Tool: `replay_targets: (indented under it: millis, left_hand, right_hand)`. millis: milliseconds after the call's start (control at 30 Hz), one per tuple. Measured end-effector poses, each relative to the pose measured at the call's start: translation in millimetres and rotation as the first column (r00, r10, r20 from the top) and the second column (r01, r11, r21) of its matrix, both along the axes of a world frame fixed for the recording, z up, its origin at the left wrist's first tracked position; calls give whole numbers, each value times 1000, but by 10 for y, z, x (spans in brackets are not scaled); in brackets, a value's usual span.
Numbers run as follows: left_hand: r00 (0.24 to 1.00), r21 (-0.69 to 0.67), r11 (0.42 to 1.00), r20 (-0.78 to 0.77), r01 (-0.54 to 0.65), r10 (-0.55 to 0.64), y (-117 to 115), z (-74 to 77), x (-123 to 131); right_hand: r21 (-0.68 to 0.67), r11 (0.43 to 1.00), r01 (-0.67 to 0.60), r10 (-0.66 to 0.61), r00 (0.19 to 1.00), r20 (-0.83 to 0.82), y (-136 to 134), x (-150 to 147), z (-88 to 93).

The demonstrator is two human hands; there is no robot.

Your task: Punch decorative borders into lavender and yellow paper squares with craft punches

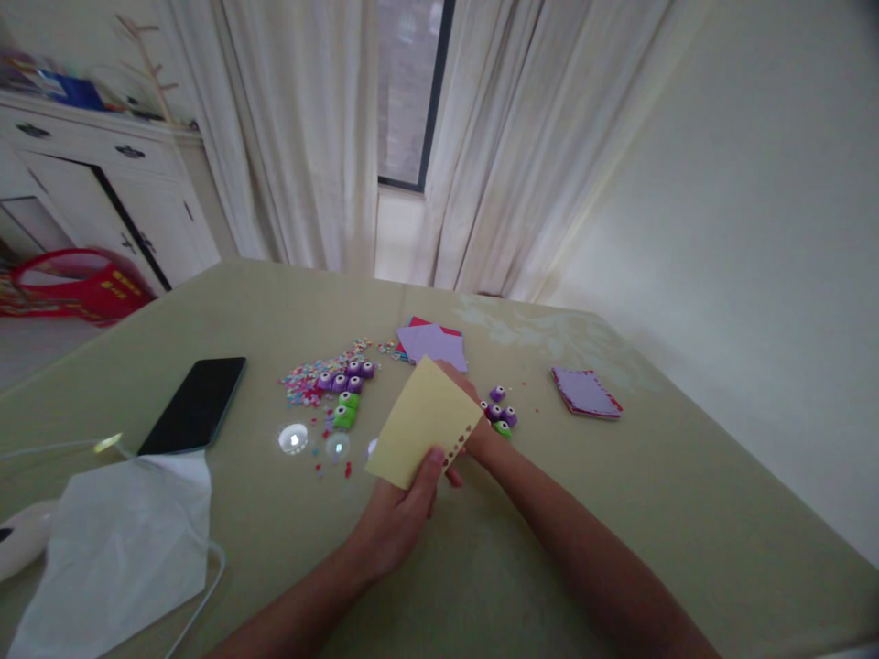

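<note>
A yellow sheet of paper [426,416] is tilted up in my left hand [398,522], the thumb pressed on its lower edge. Small punched holes run along the paper's right edge. My right hand [481,435] reaches behind the sheet, which hides most of its fingers; whether it grips anything is hidden. Close beside it is a cluster of small purple and green paper punches [508,416]. Left of the paper, more purple punches [340,380] and green punches [346,410] stand together, next to a heap of colourful punched confetti [302,380].
Purple and red paper sheets [436,343] lie beyond my hands. A stack of decorated-edge paper [586,392] is at the right. To the left are a black phone [196,403], a white sheet [130,540] and a white cable [216,577]. Loose confetti and light reflections dot the table [687,513].
</note>
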State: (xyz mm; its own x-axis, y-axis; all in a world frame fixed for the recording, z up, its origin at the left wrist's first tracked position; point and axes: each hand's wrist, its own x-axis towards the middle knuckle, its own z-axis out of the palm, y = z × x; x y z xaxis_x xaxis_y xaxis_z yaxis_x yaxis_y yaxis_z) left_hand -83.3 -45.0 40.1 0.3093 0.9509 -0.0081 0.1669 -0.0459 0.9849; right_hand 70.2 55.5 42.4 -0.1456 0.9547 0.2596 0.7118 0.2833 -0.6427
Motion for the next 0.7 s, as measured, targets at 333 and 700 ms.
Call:
replay_targets:
  millis: [333,700]
  left_hand:
    - [990,-27,990,14,-140,141,78,-86,26]
    - [981,8,992,-150,-122,122,127,-98,-52]
  right_hand:
    - [-143,987,71,-151,702,-696,-1184,612,-151]
    - [-395,904,-165,-351,241,-905,-1136,453,-142]
